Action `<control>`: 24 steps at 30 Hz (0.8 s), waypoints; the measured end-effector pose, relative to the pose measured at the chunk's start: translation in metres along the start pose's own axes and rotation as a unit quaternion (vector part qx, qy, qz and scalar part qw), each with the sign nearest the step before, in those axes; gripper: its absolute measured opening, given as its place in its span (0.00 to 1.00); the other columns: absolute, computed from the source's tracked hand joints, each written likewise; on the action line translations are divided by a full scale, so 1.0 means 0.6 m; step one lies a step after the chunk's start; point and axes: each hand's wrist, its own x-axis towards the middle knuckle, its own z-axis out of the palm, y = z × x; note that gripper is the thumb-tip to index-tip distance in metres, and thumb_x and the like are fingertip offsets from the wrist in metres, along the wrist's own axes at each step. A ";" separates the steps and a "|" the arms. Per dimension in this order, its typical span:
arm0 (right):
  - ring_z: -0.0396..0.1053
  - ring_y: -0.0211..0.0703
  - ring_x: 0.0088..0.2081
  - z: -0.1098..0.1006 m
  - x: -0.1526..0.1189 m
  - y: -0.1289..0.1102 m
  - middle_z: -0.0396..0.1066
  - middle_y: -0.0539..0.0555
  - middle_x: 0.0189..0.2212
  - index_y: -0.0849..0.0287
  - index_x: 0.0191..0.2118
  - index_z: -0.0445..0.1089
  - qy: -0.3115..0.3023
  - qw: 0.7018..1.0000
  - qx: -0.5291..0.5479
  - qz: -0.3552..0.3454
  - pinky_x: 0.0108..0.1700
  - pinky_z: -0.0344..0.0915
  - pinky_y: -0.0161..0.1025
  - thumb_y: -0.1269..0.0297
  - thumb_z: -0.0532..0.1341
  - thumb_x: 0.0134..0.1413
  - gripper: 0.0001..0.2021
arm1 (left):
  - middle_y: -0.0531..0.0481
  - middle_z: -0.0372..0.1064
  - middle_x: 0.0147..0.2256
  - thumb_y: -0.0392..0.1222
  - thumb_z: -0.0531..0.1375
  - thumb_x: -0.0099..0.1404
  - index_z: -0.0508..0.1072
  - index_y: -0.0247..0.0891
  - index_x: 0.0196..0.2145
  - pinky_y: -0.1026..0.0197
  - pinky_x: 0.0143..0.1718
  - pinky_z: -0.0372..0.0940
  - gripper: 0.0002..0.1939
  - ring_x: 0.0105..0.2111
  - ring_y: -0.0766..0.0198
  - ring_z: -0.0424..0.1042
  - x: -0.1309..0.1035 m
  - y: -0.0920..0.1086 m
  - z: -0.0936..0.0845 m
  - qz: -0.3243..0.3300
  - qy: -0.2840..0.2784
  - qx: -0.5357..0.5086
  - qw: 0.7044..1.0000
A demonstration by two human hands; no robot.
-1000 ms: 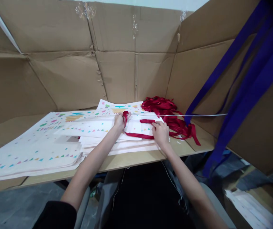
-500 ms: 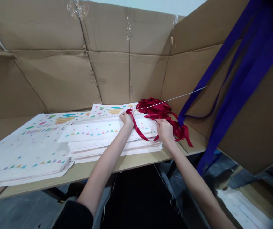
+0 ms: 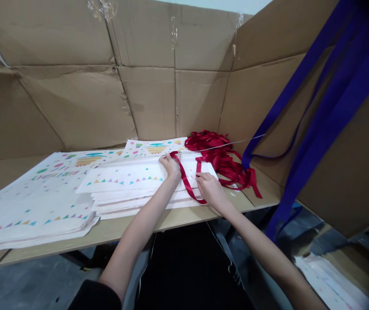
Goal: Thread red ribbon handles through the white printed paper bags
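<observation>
My left hand (image 3: 171,167) is closed on one end of a red ribbon (image 3: 186,180) above a stack of printed white sheets (image 3: 119,178). The ribbon hangs in a loop from it toward my right hand (image 3: 210,187), whose fingers are pinched on the ribbon's other part, low over the right side of the stack. A thin white string (image 3: 226,145) runs from near my left hand to the right. Behind my right hand lies a tangled pile of red ribbon (image 3: 223,161).
A wider stack of printed sheets (image 3: 42,206) covers the table's left side. Cardboard walls (image 3: 148,99) stand behind and at the right. Blue straps (image 3: 313,142) hang at the right, past the table edge (image 3: 171,218). More sheets (image 3: 329,280) lie lower right.
My right hand has moved left and toward me with the ribbon, over the stack. The string's far end has dropped lower. My left hand has barely moved.
</observation>
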 end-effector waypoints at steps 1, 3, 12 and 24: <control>0.69 0.52 0.48 0.005 -0.005 -0.001 0.73 0.64 0.46 0.64 0.38 0.76 0.010 1.000 0.011 -0.002 0.50 0.66 0.47 0.75 0.53 0.57 0.13 | 0.53 0.63 0.34 0.36 0.47 0.71 0.53 0.42 0.33 0.64 0.39 0.68 0.07 0.34 0.71 0.71 -0.006 -0.002 -0.004 0.015 0.016 0.004 1.000; 0.68 0.51 0.51 0.016 -0.014 -0.003 0.72 0.64 0.48 0.64 0.38 0.75 0.032 0.999 0.040 -0.009 0.52 0.66 0.47 0.74 0.52 0.58 0.13 | 0.53 0.61 0.36 0.37 0.48 0.70 0.53 0.42 0.33 0.64 0.39 0.68 0.06 0.35 0.70 0.71 -0.021 -0.008 -0.015 0.052 0.049 0.016 0.997; 0.64 0.56 0.56 0.018 -0.037 -0.005 0.69 0.65 0.53 0.63 0.40 0.72 0.034 0.995 0.084 -0.048 0.57 0.59 0.53 0.61 0.58 0.57 0.11 | 0.54 0.60 0.36 0.40 0.51 0.70 0.54 0.43 0.34 0.66 0.38 0.68 0.07 0.36 0.70 0.70 -0.044 -0.005 -0.047 0.092 0.067 0.048 0.992; 0.71 0.48 0.41 -0.060 0.113 0.040 0.75 0.58 0.40 0.59 0.42 0.74 0.038 0.992 0.118 0.026 0.42 0.63 0.41 0.68 0.59 0.56 0.09 | 0.55 0.69 0.28 0.42 0.62 0.62 0.58 0.42 0.33 0.60 0.39 0.69 0.13 0.30 0.66 0.75 -0.032 0.036 -0.015 -0.053 -0.188 0.004 0.981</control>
